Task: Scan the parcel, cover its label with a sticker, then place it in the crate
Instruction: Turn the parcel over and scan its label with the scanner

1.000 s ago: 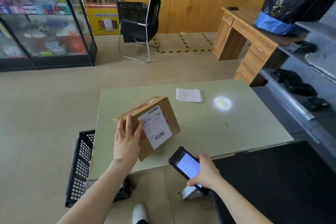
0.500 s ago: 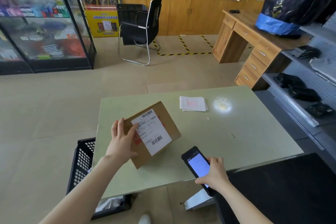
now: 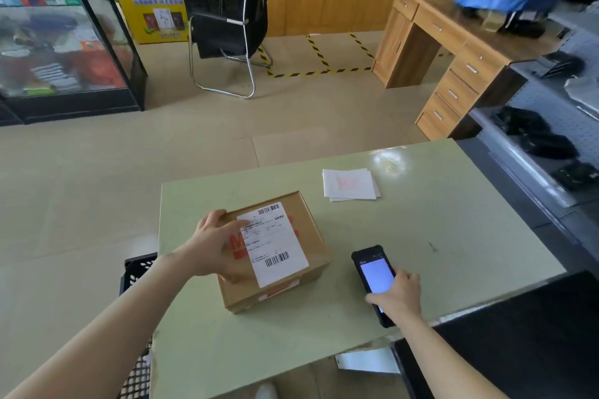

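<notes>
A brown cardboard parcel (image 3: 293,282) lies flat on the pale green table (image 3: 453,236), its white shipping label (image 3: 275,243) with two barcodes facing up. My left hand (image 3: 214,246) grips the parcel's left side, thumb on top beside the label. My right hand (image 3: 400,296) holds a black handheld scanner (image 3: 372,272) with a lit screen, resting on the table just right of the parcel. A small stack of white stickers (image 3: 350,185) lies farther back on the table. A black plastic crate (image 3: 136,272) stands on the floor at the table's left edge, mostly hidden.
A black mat (image 3: 518,334) covers the near right. Grey shelving (image 3: 551,146) with dark items lines the right side. Beyond the table are a wooden desk (image 3: 453,42), a black chair (image 3: 233,26) and a glass display case (image 3: 64,36).
The parcel went from tilted up on its edge to lying flat on the table, label up. My right hand lowered the scanner onto the table. The camera has moved closer.
</notes>
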`<state>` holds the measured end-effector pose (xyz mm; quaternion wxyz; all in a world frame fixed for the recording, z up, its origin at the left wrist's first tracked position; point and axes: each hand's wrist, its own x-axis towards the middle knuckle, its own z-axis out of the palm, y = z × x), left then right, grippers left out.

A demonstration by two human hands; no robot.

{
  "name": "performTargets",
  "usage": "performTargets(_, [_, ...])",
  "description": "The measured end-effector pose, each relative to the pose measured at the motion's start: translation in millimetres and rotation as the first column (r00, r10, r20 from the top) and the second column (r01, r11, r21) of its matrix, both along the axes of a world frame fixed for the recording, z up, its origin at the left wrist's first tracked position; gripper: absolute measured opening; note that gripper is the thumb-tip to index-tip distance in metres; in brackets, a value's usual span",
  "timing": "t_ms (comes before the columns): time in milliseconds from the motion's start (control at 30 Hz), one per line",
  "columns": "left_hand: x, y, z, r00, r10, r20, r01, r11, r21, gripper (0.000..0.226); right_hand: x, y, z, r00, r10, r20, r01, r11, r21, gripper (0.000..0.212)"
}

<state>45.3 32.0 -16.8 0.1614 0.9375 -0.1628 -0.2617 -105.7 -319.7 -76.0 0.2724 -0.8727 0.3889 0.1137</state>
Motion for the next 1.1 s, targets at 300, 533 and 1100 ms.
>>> performTargets(300, [16.2,6.7,-4.6,0.996,-0.038,-0.083,0.03,0.995,-0.097,0.118,13.1,6.3,-30.1,0.996,-0.055,-0.075,0.051,0.997,-0.062,0.078])
performTargets(533, [31.3,-6.3,-7.2,0.99,-0.095,-0.107,0.08,0.987,-0.139,0.117,17.0,6.6,-35.8,0.991,-0.012,-0.136,-0.009,0.987,-0.158,0.082])
performTargets(1100, [39.6,-53.5,-6.1,1.0,0.0,0.03,0.005,0.988,-0.154,0.081,57.3,-33.4,-3.1,0.995,-0.033,0.097,0.03,0.999,0.035,0.048])
